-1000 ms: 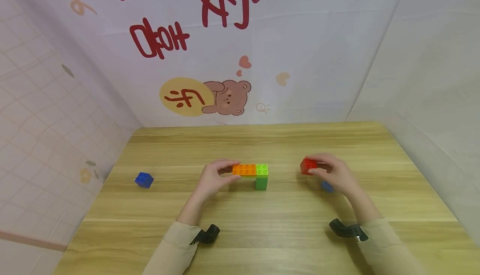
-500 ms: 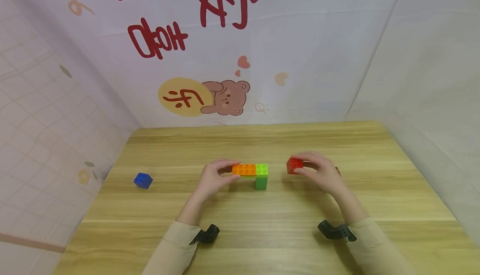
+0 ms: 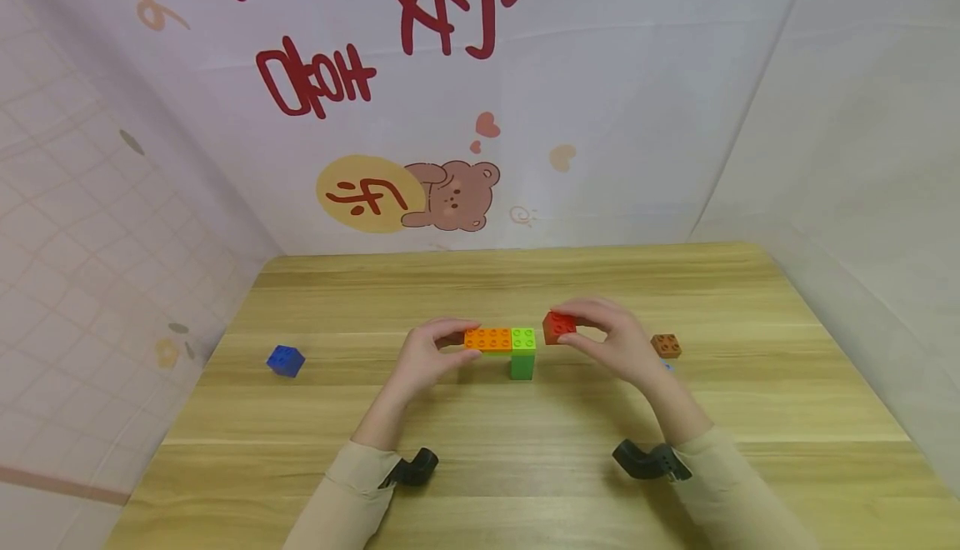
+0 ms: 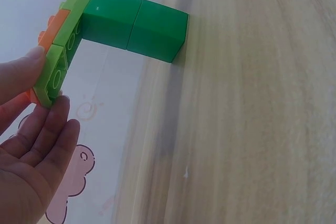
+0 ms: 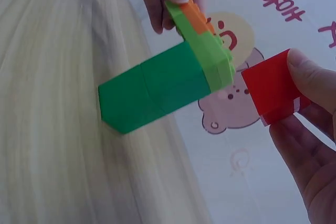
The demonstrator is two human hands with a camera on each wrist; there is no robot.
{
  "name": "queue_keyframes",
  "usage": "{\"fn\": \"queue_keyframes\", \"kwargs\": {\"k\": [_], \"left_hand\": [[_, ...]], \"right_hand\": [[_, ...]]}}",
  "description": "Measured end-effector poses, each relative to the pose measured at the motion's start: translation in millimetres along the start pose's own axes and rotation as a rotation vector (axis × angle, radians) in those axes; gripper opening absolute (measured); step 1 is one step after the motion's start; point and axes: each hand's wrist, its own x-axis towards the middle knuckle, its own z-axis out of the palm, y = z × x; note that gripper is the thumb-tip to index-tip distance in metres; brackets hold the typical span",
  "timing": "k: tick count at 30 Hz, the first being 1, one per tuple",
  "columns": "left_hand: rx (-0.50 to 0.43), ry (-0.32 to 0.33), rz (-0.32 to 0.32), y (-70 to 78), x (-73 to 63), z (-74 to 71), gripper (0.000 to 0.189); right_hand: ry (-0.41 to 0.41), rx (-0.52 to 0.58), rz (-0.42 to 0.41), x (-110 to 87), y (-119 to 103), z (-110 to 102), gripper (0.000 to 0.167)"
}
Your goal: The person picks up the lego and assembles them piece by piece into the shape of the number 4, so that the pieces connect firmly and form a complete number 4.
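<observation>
Two dark green bricks (image 4: 113,17) stand stacked on the table as a column. A lime green brick (image 5: 205,56) lies across the column's top and juts out sideways, with a flat orange brick (image 3: 487,339) on it. My left hand (image 3: 426,358) pinches the jutting end between thumb and fingers. Just right of the column's top, my right hand (image 3: 618,348) holds a red brick (image 3: 558,328) between thumb and fingers. A small gap shows between this red brick and the lime end in the right wrist view.
A blue brick (image 3: 286,361) rests on the wooden table (image 3: 480,467) at the left. Over on the right lies a brown brick (image 3: 666,345), with another blue brick (image 3: 667,366) mostly hidden behind my right wrist. A printed white cloth (image 3: 622,117) rises behind the table.
My right hand has moved left with the red brick, close to the column's top. The brown brick has come into view behind it. My left hand has stayed in place.
</observation>
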Motion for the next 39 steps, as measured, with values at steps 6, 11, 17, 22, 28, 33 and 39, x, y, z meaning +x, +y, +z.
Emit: {"fn": "queue_keyframes", "kwargs": {"k": [6, 11, 17, 22, 28, 33, 39], "left_hand": [[-0.019, -0.007, 0.000, 6.1, -1.7, -1.6, 0.038], [-0.038, -0.001, -0.014, 4.1, -0.6, -0.5, 0.037], [-0.047, -0.005, -0.014, 1.5, 0.8, 0.0, 0.038], [-0.032, -0.011, 0.009, 1.3, 0.4, -0.9, 0.038], [0.004, -0.020, 0.042, 3.6, -0.3, -1.1, 0.038], [0.004, -0.015, 0.041, 4.3, -0.7, -1.4, 0.038], [-0.002, -0.016, 0.041, 4.7, -1.1, -1.4, 0.038]], "right_hand": [[-0.012, 0.031, -0.029, 3.9, 22.8, 13.1, 0.043], [-0.001, 0.007, -0.042, 12.4, 6.0, 19.9, 0.042], [-0.012, -0.006, -0.066, 21.8, -15.5, 24.4, 0.037], [-0.023, 0.023, -0.056, 20.6, 3.0, 33.9, 0.039], [-0.040, 0.046, -0.049, 18.5, 17.3, 37.6, 0.039], [-0.046, 0.032, -0.041, 18.5, 18.2, 37.4, 0.038], [-0.051, 0.002, -0.031, 19.1, 18.0, 38.0, 0.037]]}}
